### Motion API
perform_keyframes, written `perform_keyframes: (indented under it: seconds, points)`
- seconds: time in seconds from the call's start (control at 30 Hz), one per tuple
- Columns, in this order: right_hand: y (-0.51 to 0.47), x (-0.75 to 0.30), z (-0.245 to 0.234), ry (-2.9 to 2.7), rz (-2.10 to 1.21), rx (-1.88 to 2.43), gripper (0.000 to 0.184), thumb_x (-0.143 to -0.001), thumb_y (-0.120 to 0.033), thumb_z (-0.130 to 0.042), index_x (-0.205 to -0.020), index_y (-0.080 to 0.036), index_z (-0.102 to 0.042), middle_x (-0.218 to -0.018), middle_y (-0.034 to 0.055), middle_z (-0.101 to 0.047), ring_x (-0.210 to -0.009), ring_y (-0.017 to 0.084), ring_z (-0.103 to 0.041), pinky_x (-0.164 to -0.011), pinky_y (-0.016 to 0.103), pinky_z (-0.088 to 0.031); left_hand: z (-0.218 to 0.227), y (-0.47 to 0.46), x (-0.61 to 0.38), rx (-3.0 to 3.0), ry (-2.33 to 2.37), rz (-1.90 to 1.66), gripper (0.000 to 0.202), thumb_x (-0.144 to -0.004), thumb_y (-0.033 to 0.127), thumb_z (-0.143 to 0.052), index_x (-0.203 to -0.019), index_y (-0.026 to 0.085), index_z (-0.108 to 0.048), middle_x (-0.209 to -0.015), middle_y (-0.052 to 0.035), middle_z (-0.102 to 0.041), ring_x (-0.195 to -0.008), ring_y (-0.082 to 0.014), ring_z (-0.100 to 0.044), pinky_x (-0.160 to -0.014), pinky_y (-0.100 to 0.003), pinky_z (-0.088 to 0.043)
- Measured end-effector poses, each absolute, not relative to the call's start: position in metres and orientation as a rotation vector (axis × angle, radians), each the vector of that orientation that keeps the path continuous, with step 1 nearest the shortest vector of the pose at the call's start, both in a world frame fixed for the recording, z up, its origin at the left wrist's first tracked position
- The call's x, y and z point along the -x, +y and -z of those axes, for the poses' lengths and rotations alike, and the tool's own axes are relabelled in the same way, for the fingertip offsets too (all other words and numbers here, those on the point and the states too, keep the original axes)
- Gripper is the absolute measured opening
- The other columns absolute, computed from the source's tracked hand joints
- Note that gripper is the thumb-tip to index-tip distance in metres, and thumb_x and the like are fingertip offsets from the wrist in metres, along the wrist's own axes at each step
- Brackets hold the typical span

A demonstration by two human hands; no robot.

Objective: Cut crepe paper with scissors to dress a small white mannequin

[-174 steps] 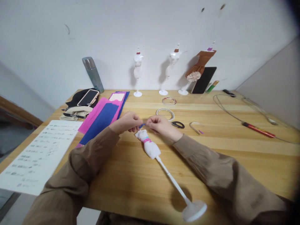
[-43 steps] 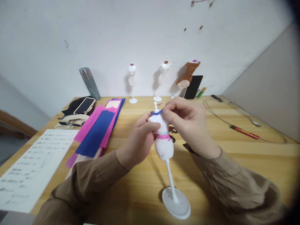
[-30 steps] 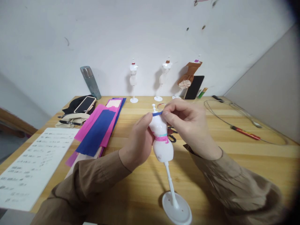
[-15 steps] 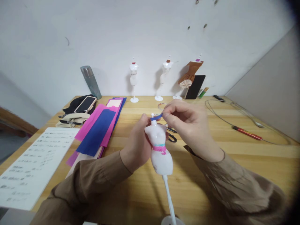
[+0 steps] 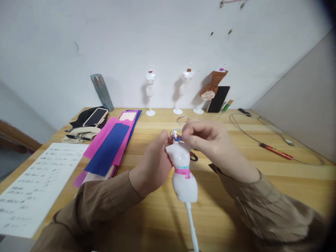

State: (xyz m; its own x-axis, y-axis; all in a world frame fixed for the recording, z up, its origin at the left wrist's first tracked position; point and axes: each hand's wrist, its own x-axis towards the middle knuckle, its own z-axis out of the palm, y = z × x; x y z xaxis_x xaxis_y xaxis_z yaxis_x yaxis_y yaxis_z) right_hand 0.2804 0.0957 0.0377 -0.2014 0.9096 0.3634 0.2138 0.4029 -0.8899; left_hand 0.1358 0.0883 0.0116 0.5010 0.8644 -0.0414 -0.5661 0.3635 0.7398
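A small white mannequin torso (image 5: 183, 171) on a thin white pole is held upright above the wooden table (image 5: 262, 164). It wears a pink and teal band at the waist. My left hand (image 5: 153, 164) is closed round its back and shoulder. My right hand (image 5: 210, 140) pinches a narrow blue strip (image 5: 176, 138) that sits round the mannequin's neck. Both sleeves are brown.
Pink and blue paper sheets (image 5: 112, 141) lie to the left, with a printed white sheet (image 5: 34, 182) nearer me. A phone (image 5: 95, 117) on dark cloth and a flask (image 5: 102, 92) stand far left. Three small mannequins (image 5: 150, 91) line the wall. A red-handled tool (image 5: 275, 151) and a cable lie right.
The mannequin went from lying on the table to being held upright. In the last second it dropped slightly lower, and the blue strip has closed round its neck.
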Motion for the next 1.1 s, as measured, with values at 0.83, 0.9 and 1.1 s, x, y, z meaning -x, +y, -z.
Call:
perform_keyframes:
  seconds: [0.83, 0.9, 1.1]
  points:
    - [0.096, -0.291, -0.046, -1.822, -0.784, 1.111, 0.027, -0.074, -0.022, -0.064, -0.049, -0.018, -0.055, -0.051, -0.0007, -0.050, -0.050, 0.010, -0.045, -0.048, 0.025, -0.035, -0.006, 0.090, -0.141, -0.592, 0.481, -0.980, 0.017, -0.078, 0.024, -0.053, -0.081, 0.013, -0.065, -0.073, -0.0087, -0.063, -0.080, -0.0257, -0.064, -0.078, -0.040, -0.051]
    - [0.096, -0.291, -0.048, -1.805, -0.788, 1.104, 0.027, -0.075, -0.024, -0.065, -0.050, -0.018, -0.056, -0.051, -0.0011, -0.050, -0.049, 0.010, -0.045, -0.048, 0.025, -0.034, -0.006, 0.089, -0.142, -0.608, 0.493, -0.990, 0.016, -0.079, 0.022, -0.052, -0.080, 0.013, -0.065, -0.073, -0.0083, -0.063, -0.078, -0.0242, -0.064, -0.078, -0.039, -0.051]
    - [0.095, -0.286, -0.042, -1.774, -0.882, 1.066, 0.027, -0.076, -0.031, -0.068, -0.055, -0.018, -0.060, -0.055, -0.0006, -0.052, -0.049, 0.010, -0.047, -0.047, 0.025, -0.037, -0.002, 0.088, -0.144, -0.602, 0.457, -1.031, 0.007, -0.074, 0.015, -0.055, -0.078, 0.015, -0.062, -0.073, -0.0059, -0.061, -0.079, -0.0224, -0.062, -0.080, -0.039, -0.051]
